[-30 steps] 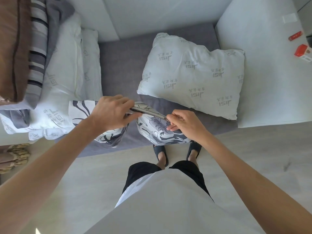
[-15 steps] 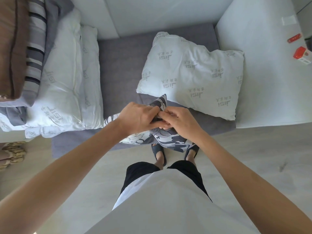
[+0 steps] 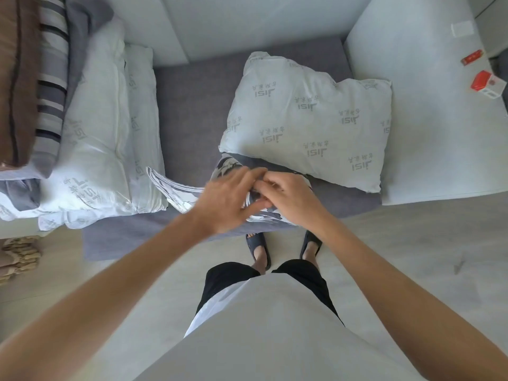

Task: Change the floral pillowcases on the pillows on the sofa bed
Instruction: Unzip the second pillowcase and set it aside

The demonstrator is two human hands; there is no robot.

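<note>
**Mid-fold, and the bundle could spring loose**

Right now both hands meet over the floral pillowcase [image 3: 176,188], which lies bunched on the front edge of the grey sofa bed [image 3: 189,105], one loose end trailing off to the left. The right hand [image 3: 288,199] has its fingers curled into the gathered cloth and appears to pinch it. The left hand [image 3: 228,202] is blurred, with fingers spread flat over the fabric; whether it grips anything I cannot tell.

Just behind the hands sits a bare white pillow [image 3: 308,119], its near edge touching the pillowcase. Two more uncovered pillows [image 3: 110,138] are stacked at the left, beside folded striped bedding [image 3: 52,86].

Judging from this, the removed case is being gathered or folded. The risks look modest but real:

- The trailing end is unheld, so the bundle may unroll if only one hand keeps its pinch.
- The cloth sits at the mattress edge, directly above the person's feet, so a loose grip could let it slide to the floor [image 3: 412,257].
- Lifting it carelessly could drag the bare pillow forward, since the two are in contact.
</note>
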